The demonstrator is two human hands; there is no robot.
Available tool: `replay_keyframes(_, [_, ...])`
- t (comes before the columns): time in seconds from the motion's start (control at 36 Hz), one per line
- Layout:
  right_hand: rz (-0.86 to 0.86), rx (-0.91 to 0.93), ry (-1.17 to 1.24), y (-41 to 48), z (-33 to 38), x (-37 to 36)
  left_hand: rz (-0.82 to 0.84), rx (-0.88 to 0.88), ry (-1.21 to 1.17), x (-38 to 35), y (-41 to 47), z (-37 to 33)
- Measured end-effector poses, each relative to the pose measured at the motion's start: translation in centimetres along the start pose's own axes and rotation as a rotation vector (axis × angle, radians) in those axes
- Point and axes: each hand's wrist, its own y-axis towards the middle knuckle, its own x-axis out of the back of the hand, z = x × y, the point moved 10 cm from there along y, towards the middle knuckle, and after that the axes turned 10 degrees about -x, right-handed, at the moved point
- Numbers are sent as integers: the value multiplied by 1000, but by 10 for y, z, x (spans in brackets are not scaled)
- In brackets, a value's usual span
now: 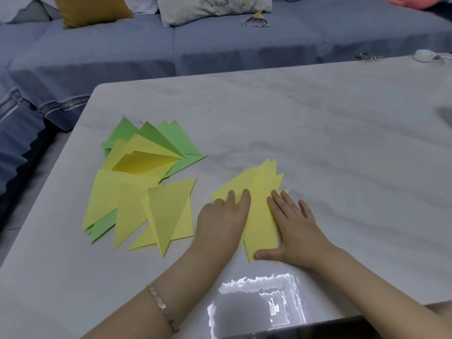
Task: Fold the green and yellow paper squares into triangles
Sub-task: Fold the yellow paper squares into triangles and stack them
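Pale grey marble-look table [318, 123] fills most of the view, glossy enough to throw back a bright window reflection [259, 304] at its near edge. Behind it, across the top of the frame, runs a blue-grey sofa [220, 45] with a mustard cushion [90, 9] at upper left, a floral cushion [208, 8] at upper centre and a small pleated paper fan [256, 19] lying on the seat. At the table's far right edge sit a hair claw clip [368, 57] and a white object [424, 55] too small to identify.

Left of centre lies a loose pile of folded triangles: green triangles [171, 135] at the back and yellow triangles [168, 206] overlapping them towards the front. Just to the right of it, a stack of yellow paper [261, 187] rests flat on the table, its corners fanned at the far end.

Both hands lie on this stack, palms down. The left hand [223, 218], with a beaded bracelet [161, 305] on its wrist, presses the stack's left side with its fingers nearly straight and close together. The right hand [296, 226] presses the right side, fingers straight and slightly spread, its thumb [266, 254] stretched out across the near corner. Neither hand curls around the paper.
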Motion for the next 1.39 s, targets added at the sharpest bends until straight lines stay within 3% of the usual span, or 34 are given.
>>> replay_keyframes(0.08, [11, 16, 100, 0, 1, 0, -113, -77, 27, 17, 3, -28])
replay_keyframes(0.17, [-35, 7, 352, -3, -3, 11, -32, -75, 19, 3, 7, -46])
replay_keyframes(0.22, [-155, 23, 434, -9, -8, 24, -11, -80, 38, -10, 9, -51])
replay_keyframes(0.28, [-236, 125, 406, -16, -3, 30, 60, -107, 38, -24, 7, -57])
replay_keyframes(0.36, [-167, 264, 222, -17, 14, 16, 129, -100, -19, -39, -1, -55])
replay_keyframes(0.42, [-130, 207, 171, -9, 12, 11, 139, -123, -63, -46, -10, -57])
replay_keyframes(0.61, [-167, 5, 58, 24, 0, 19, -35, -310, -176, -37, -60, -59])
replay_keyframes(0.69, [-158, -36, 22, 31, -1, 23, -120, -308, -230, -10, -64, -38])
replay_keyframes(0.75, [-139, -47, 0, 32, -1, 24, -276, -201, -215, 13, -63, -2])
replay_keyframes(0.81, [-125, -68, -25, 31, 0, 25, -377, 121, -174, 31, -66, 59])
replay_keyframes(0.83, [-117, -85, -35, 30, 0, 25, -334, 310, -129, 35, -71, 90])
replay_keyframes(0.89, [-108, -107, -39, 28, 0, 26, -90, 610, -129, 23, -84, 135])
replay_keyframes(0.94, [-103, -112, -38, 28, -2, 28, 28, 738, -215, 10, -95, 153])
replay_keyframes(1.0, [-100, -118, -26, 28, -3, 28, -33, 741, -282, 9, -94, 158])
replay_keyframes(1.11, [-133, -81, 56, 22, 1, 29, -333, 714, -490, 31, -86, 149])
replay_keyframes(1.22, [-453, 118, 251, -2, 20, 66, -593, 646, -876, 58, -65, 114])
replay_keyframes(1.31, [-702, 189, 409, -28, 19, 100, -620, 569, -1084, 57, -38, 79])
replay_keyframes(1.39, [-739, 260, 415, -38, 22, 110, -517, 483, -1060, 40, -12, 44])
